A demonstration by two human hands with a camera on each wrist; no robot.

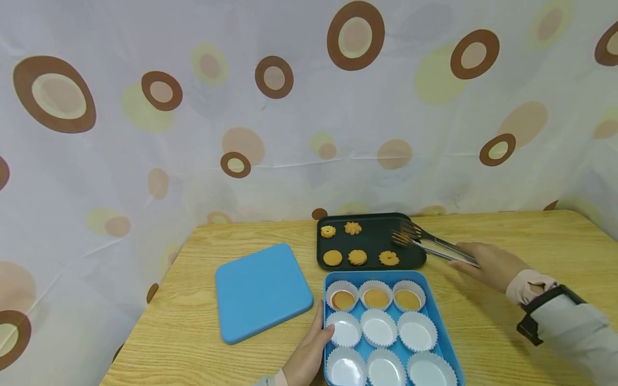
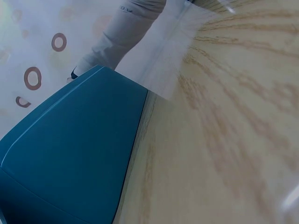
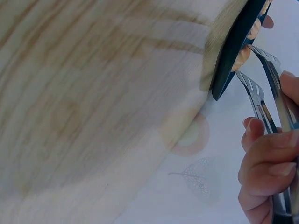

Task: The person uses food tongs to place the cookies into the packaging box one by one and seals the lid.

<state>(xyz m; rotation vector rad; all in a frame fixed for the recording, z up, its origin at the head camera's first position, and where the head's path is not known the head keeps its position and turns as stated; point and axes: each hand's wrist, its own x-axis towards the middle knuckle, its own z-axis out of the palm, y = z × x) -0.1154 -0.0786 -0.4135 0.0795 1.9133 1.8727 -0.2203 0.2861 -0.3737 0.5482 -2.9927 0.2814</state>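
Note:
My right hand [image 1: 492, 265] grips metal tongs [image 1: 446, 249], whose slotted ends are apart over the right part of a black baking tray [image 1: 372, 241]. Several cookies [image 1: 357, 257] of different shapes lie on that tray. In the right wrist view a cookie [image 3: 241, 59] shows near the tong tips; whether they touch it I cannot tell. At the left wall of a blue box [image 1: 441, 327], my left hand [image 1: 309, 346] holds the side, thumb over the rim. White paper cups [image 1: 417, 331] stand in rows inside; the far row's three cups each contain a round cookie [image 1: 375, 299].
A flat blue lid [image 1: 263, 292] lies on the wooden table [image 1: 188, 316] left of the box. The black tray stands just behind the box. Behind the table hangs a patterned cloth [image 1: 289, 123].

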